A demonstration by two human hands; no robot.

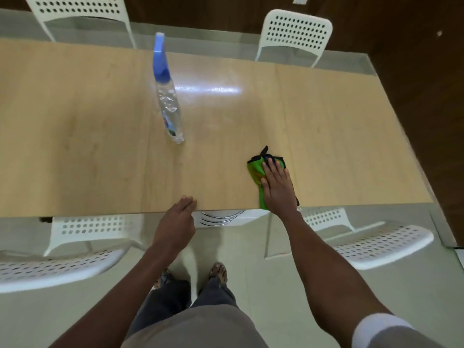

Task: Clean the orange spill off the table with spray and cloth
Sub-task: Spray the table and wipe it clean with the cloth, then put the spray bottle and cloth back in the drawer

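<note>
A green cloth [255,169] with black trim lies folded on the light wooden table [100,146], close to the near edge on the right. My right hand [277,185] presses flat on top of it, fingers spread, and hides most of it. An orange smear shows on the cloth beside my thumb. My left hand [177,222] rests at the table's near edge with its fingertips touching the top, holding nothing. A clear spray bottle [167,96] with a blue trigger head stands upright in the middle of the table, apart from both hands. No orange spill is visible on the tabletop.
White perforated chairs stand around the table: two at the far side [296,33] [82,8] and two at the near side [88,237] [371,237]. A glare patch [208,89] shines on the tabletop right of the bottle. My feet stand on pale floor tiles.
</note>
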